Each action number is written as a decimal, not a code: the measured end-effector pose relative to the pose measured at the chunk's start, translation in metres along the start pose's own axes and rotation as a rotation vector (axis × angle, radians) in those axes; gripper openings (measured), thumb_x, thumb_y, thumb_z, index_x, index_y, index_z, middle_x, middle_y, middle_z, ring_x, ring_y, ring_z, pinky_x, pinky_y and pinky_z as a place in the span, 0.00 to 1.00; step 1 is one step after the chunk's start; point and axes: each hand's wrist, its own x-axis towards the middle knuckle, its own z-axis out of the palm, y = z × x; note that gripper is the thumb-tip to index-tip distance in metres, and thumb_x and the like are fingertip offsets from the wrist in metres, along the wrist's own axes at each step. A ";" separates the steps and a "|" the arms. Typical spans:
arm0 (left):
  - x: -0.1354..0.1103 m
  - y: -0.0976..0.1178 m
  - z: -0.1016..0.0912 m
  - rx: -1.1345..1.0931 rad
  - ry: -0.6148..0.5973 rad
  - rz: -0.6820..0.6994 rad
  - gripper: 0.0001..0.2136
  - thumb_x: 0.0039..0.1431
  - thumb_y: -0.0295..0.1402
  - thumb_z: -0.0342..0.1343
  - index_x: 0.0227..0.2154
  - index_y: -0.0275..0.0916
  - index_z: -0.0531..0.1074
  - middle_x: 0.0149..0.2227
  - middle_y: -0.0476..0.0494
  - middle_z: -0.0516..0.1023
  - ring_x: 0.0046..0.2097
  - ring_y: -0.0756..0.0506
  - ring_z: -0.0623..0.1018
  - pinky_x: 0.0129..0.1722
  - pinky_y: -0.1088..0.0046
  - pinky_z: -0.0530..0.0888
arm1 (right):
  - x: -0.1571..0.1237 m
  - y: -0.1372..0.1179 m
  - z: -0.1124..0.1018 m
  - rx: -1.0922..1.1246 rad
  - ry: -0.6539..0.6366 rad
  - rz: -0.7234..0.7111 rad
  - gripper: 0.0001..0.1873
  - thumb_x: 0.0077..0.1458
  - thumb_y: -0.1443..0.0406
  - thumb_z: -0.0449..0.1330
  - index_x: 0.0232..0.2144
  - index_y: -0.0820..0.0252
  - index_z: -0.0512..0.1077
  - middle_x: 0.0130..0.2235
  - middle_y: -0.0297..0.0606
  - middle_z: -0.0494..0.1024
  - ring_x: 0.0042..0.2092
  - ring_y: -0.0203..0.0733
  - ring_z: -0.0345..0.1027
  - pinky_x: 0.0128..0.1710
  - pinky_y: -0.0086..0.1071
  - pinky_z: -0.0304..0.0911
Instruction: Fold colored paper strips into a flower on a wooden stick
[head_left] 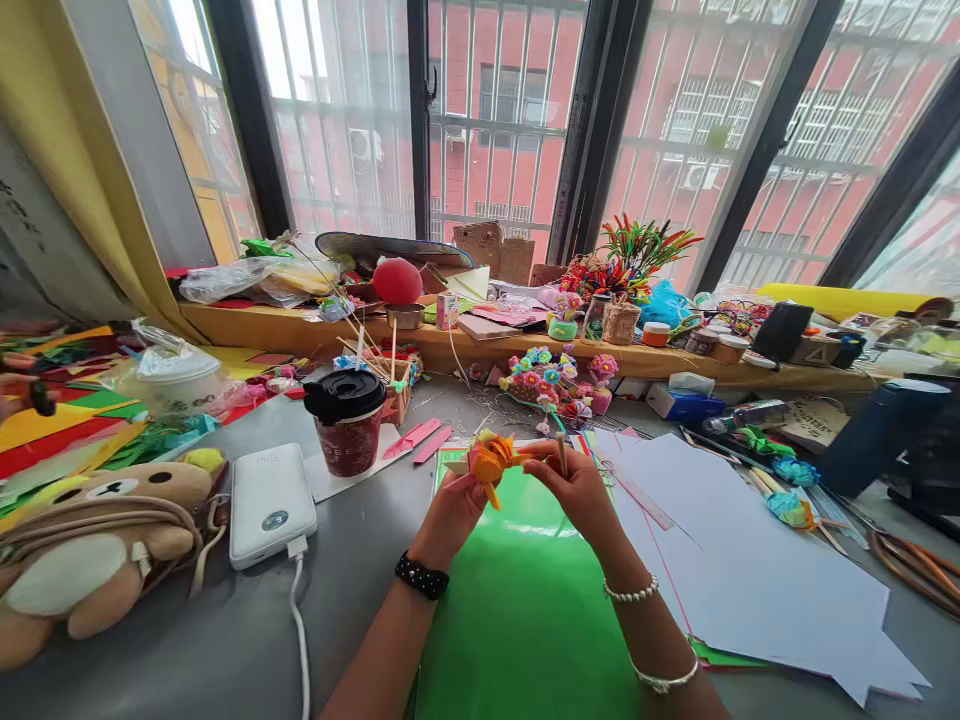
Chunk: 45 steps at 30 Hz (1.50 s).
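My left hand (455, 510) is closed around an orange and yellow folded paper flower (491, 462), held above a green sheet (525, 600). My right hand (577, 487) pinches the flower's right side and also holds a thin wooden stick (562, 452) upright between its fingers. A black beaded band sits on my left wrist, pearl bracelets on my right. Both hands meet over the grey table (225, 640), just in front of me.
A lidded coffee cup (347, 420) and a white power bank (271, 504) with cable lie left. A plush bear bag (90, 550) sits far left. White paper sheets (750, 570) spread right. Finished paper flowers (555, 380), sticks and craft clutter crowd the window sill.
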 end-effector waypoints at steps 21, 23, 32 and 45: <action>0.004 0.007 -0.011 0.292 0.056 0.434 0.11 0.38 0.36 0.63 0.25 0.35 0.75 0.25 0.49 0.74 0.25 0.55 0.68 0.29 0.79 0.67 | 0.001 0.001 -0.006 0.040 0.064 0.100 0.15 0.48 0.55 0.55 0.22 0.61 0.65 0.20 0.28 0.60 0.22 0.30 0.50 0.20 0.25 0.46; 0.004 0.007 -0.011 0.295 0.048 0.420 0.11 0.37 0.36 0.63 0.24 0.35 0.74 0.23 0.50 0.73 0.23 0.55 0.67 0.27 0.79 0.65 | 0.001 0.001 -0.007 0.036 0.059 0.094 0.15 0.48 0.55 0.55 0.22 0.61 0.65 0.20 0.28 0.61 0.22 0.30 0.50 0.20 0.25 0.47; 0.002 0.008 -0.008 0.302 0.107 0.373 0.13 0.35 0.39 0.64 0.21 0.34 0.73 0.14 0.55 0.64 0.19 0.57 0.61 0.20 0.81 0.57 | 0.003 0.006 -0.006 0.036 0.066 0.084 0.16 0.46 0.53 0.57 0.27 0.62 0.68 0.28 0.37 0.72 0.30 0.39 0.65 0.27 0.29 0.58; 0.003 0.007 -0.010 0.319 0.117 0.330 0.16 0.34 0.43 0.63 0.19 0.33 0.71 0.14 0.56 0.61 0.19 0.57 0.57 0.18 0.80 0.54 | 0.003 0.005 -0.009 0.051 0.039 0.094 0.18 0.44 0.52 0.59 0.27 0.62 0.69 0.26 0.37 0.73 0.29 0.39 0.66 0.27 0.29 0.59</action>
